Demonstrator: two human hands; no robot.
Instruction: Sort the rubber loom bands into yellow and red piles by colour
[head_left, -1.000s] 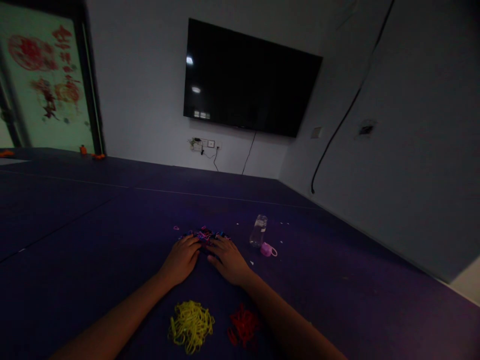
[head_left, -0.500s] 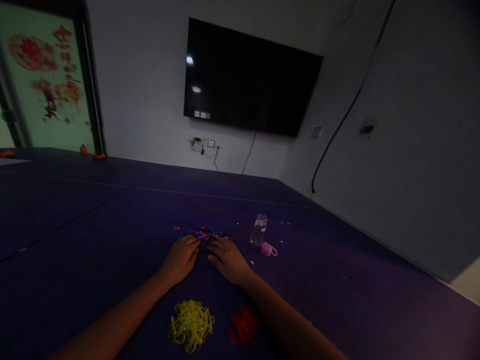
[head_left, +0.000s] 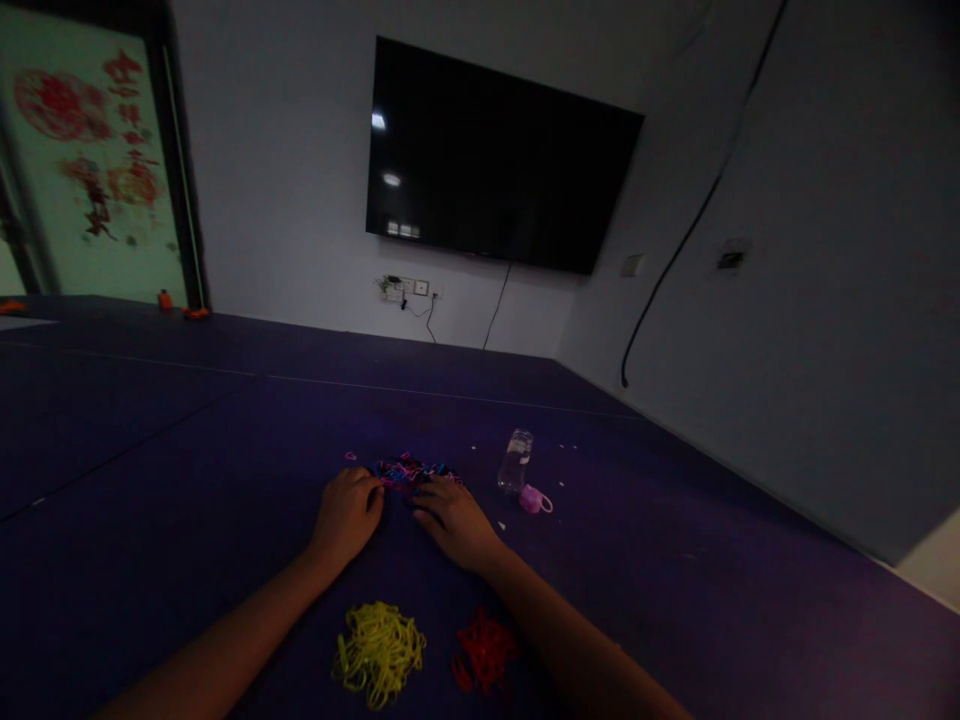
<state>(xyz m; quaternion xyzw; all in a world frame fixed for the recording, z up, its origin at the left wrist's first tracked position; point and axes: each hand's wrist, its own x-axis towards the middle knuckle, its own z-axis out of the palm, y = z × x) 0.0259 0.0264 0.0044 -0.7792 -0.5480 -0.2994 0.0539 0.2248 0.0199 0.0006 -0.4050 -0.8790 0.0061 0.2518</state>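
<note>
A mixed heap of pink, blue and dark rubber bands [head_left: 409,470] lies on the dark purple table [head_left: 187,480]. My left hand [head_left: 346,512] rests at the heap's left edge with its fingers curled in; what they pinch is too small to make out. My right hand [head_left: 452,518] lies flat at the heap's right edge, fingers stretched onto the bands. Closer to me sit a yellow pile of bands [head_left: 379,652] and a smaller red pile [head_left: 484,652], between my forearms.
A clear plastic bottle [head_left: 515,461] stands right of the heap, its pink cap [head_left: 535,499] lying beside it. A black screen [head_left: 495,160] hangs on the far wall, with sockets and cables below. White walls border the table's right side.
My left hand has pulled slightly left and back from the heap, its fingers curling in. My right hand has barely moved.
</note>
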